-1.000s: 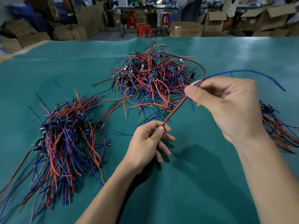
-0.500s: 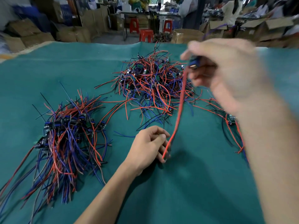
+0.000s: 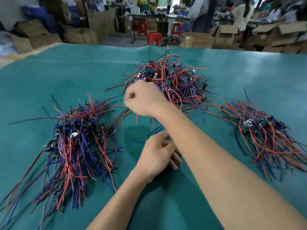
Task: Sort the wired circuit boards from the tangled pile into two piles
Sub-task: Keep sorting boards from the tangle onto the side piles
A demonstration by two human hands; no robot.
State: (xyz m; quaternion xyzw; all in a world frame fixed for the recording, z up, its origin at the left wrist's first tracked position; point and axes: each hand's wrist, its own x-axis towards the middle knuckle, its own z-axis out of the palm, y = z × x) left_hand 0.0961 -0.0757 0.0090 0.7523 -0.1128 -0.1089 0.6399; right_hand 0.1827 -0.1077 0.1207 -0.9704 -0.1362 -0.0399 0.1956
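Item: wired circuit boards, sorting part done, by our estimate. On the green table cover we count three heaps: the tangled pile at 12 o'clock, still large; a sorted left pile at 9 o'clock, the fuller of the two; a sorted right pile at 3 o'clock, smaller. Much remains to be drawn from the tangle. Our right hand, blurred, reaches across to the near left edge of the tangle, fingers curled; whether it grips a wire we cannot tell. Our left hand rests at 6 o'clock of the tangle, between both sorted heaps, fingers loosely curled, apparently holding nothing, though partly hidden under the right forearm.
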